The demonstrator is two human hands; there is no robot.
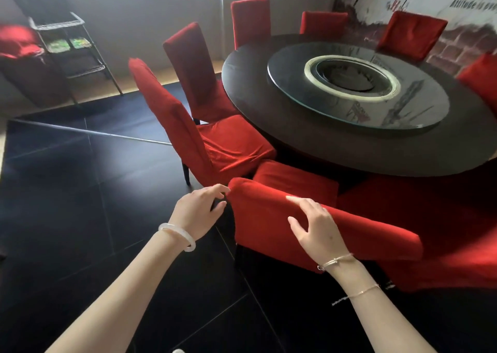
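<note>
At the near edge of the round table [349, 156], where the red chair [269, 229] is standing with its seat tucked toward the tabletop and its back facing me, I am laying my right hand [314, 226] over the top edge of the back, fingers straight and spread wide, clasping nothing. I am touching the back's top left corner with my left hand [196, 210], its fingers loosely bent, a narrow gap between forefinger and thumb, holding nothing. A second red chair [228, 142] is standing just beside it on the left.
</note>
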